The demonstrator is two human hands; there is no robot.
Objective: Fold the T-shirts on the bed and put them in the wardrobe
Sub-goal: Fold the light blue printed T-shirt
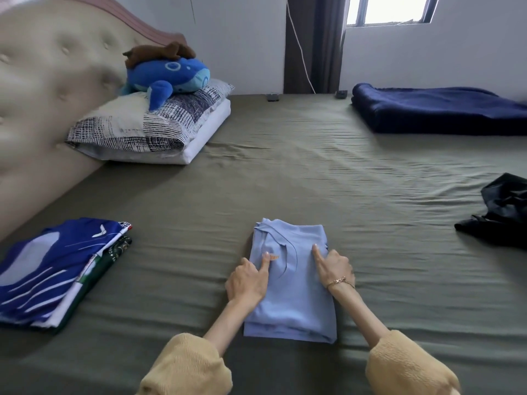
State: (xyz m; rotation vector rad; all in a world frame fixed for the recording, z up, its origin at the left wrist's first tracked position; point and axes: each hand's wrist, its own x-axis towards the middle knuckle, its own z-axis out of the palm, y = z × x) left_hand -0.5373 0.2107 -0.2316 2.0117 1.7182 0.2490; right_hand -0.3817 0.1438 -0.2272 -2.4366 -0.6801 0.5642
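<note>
Light blue T-shirt folded on bed, both hands on it

Light blue T-shirt [291, 283] lies folded into a neat rectangle on the olive bed sheet [285, 172], near edge of the bed, collar end away from the person. Left hand [247, 280] grips the shirt's left edge, index finger laid on top, other fingers curled at the side. Right hand [335, 265] grips the right edge the same way, index finger extended onto the cloth; gold bracelet [339, 281] on that wrist. Yellow sleeves [185, 366] nearest the camera. Left of the shirt: folded stack of shirts [54, 272], blue-white one on top. Right of it: crumpled black garment [502, 212]. Farther off: pillows [151, 126] with blue plush toy [171, 75], folded navy blanket [439, 109].
</note>
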